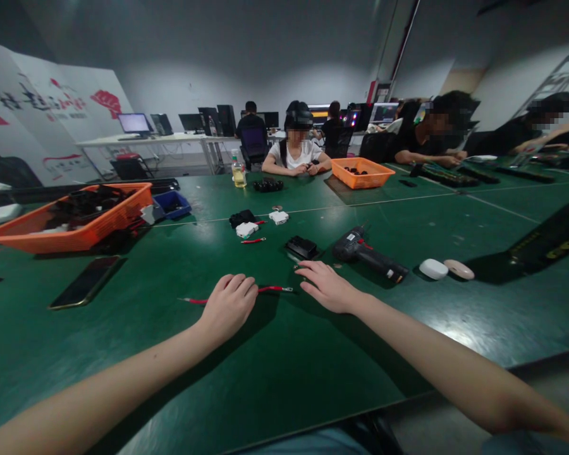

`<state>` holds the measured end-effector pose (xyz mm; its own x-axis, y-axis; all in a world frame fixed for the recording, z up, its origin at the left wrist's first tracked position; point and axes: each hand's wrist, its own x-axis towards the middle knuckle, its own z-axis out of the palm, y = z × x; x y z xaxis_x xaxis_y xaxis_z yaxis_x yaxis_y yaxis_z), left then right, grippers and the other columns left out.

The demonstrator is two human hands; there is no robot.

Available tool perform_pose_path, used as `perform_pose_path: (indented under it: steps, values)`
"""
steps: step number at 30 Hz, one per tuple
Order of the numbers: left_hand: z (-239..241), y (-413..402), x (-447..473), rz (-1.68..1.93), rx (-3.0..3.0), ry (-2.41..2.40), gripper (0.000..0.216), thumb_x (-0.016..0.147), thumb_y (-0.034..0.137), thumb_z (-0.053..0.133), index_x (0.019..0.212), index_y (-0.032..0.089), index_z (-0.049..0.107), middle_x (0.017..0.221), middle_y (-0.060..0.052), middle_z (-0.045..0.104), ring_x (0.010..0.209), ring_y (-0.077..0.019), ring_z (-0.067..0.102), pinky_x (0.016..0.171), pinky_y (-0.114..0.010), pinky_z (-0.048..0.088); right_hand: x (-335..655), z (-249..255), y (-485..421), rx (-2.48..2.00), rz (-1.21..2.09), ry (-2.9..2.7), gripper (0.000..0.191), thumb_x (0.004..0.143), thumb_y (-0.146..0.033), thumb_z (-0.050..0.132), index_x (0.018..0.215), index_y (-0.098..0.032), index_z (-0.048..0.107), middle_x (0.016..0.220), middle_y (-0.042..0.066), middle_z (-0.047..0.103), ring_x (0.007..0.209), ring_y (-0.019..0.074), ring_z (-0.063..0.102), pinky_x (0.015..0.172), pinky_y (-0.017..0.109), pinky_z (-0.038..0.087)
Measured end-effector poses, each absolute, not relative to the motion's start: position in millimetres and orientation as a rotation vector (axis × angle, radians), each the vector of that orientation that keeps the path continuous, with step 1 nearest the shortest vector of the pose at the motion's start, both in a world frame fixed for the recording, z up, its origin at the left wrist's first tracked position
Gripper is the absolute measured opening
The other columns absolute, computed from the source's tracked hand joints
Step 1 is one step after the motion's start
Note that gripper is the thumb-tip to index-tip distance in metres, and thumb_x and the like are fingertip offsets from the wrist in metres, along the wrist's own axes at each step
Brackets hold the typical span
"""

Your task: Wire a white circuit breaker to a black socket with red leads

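My left hand (232, 303) is closed around a short red cable (271, 288). One end of the cable, with a metal ring lug, sticks out to the right; the other, thinner tip shows to the left. My right hand (329, 285) reaches in from the right with fingers stretched out and the thumb apart. Its fingertips are close to a small shiny metal piece (295, 266); whether they touch it is unclear. Just beyond lies a black rectangular housing (301, 247). To its right, a black cordless drill (367, 253) rests on its side.
On the green table (208, 392) are white connector blocks (247, 229), another red cable (253, 241), a phone (86, 282) and a white case (433, 269). An orange basket (71, 239) and blue bin (172, 205) stand left. A person (296, 148) sits opposite beside another orange basket (361, 180).
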<state>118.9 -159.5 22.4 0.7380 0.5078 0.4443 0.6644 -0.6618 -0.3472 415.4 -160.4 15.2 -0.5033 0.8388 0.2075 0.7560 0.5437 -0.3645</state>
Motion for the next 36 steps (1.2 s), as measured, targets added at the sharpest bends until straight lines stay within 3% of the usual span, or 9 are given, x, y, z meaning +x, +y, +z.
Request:
perform_pose_path:
  steps: [4,10,15,22,26,31,36]
  values:
    - [22.6,-157.9,121.3,-0.428,-2.446,-0.902,0.018,0.094,0.018,0.051,0.098,0.018,0.068,0.104,-0.009,0.069,0.102,-0.0258,0.059,0.090,-0.043,0.042,413.1,15.3,-160.3,-1.343,0.329,-2.494,0.052,0.103,-0.051,0.034,0.148,-0.026,0.042,0.158,0.009,0.034,0.143,0.0308,0.031,0.113,0.057,0.030]
    - [20.1,-157.1,121.5,-0.407,-2.443,-0.910,0.020,0.093,0.019,0.052,0.106,0.017,0.067,0.107,-0.009,0.068,0.104,-0.0269,0.059,0.090,-0.045,0.042,417.7,21.6,-164.0,-1.287,0.313,-2.512,0.050,0.102,-0.048,0.036,0.142,-0.022,0.050,0.150,0.011,0.046,0.137,0.0292,0.039,0.111,0.053,0.033]
    - [20.1,-158.3,121.8,-0.362,-2.448,-0.935,0.018,0.093,0.019,0.051,0.102,0.018,0.067,0.107,-0.011,0.068,0.103,-0.0275,0.059,0.085,-0.045,0.043,432.0,27.9,-164.4,-1.305,0.208,-2.503,0.043,0.101,-0.048,0.040,0.124,-0.021,0.065,0.130,0.013,0.060,0.125,0.0296,0.049,0.105,0.053,0.039]
    - [21.3,-157.9,121.3,-0.395,-2.467,-0.974,0.016,0.092,0.018,0.052,0.099,0.019,0.067,0.108,-0.011,0.067,0.106,-0.0279,0.058,0.090,-0.047,0.043,445.3,17.5,-156.5,-1.528,-0.008,-2.350,0.043,0.097,-0.049,0.047,0.116,-0.017,0.067,0.122,0.017,0.061,0.119,0.0346,0.051,0.100,0.056,0.044]
    - [20.0,-157.3,120.1,-0.385,-2.470,-0.973,0.016,0.091,0.019,0.053,0.099,0.019,0.067,0.108,-0.010,0.067,0.107,-0.0287,0.058,0.103,-0.057,0.037,440.6,10.6,-151.9,-1.554,-0.063,-2.321,0.044,0.095,-0.047,0.050,0.123,-0.015,0.062,0.130,0.018,0.056,0.122,0.0351,0.049,0.102,0.054,0.045]
    - [19.9,-157.4,119.6,-0.375,-2.484,-0.990,0.017,0.091,0.018,0.052,0.098,0.018,0.067,0.102,-0.011,0.067,0.103,-0.0285,0.059,0.099,-0.055,0.042,432.7,3.7,-147.6,-1.581,-0.007,-2.301,0.058,0.096,-0.045,0.047,0.145,-0.016,0.041,0.139,0.017,0.050,0.128,0.0339,0.047,0.106,0.053,0.042]
    - [20.1,-156.7,119.5,-0.449,-2.505,-0.994,0.016,0.088,0.015,0.054,0.094,0.018,0.068,0.096,-0.010,0.067,0.099,-0.0278,0.060,0.097,-0.053,0.043,432.3,3.0,-146.5,-1.621,0.035,-2.301,0.055,0.096,-0.046,0.046,0.144,-0.019,0.043,0.140,0.017,0.049,0.128,0.0345,0.045,0.105,0.054,0.042]
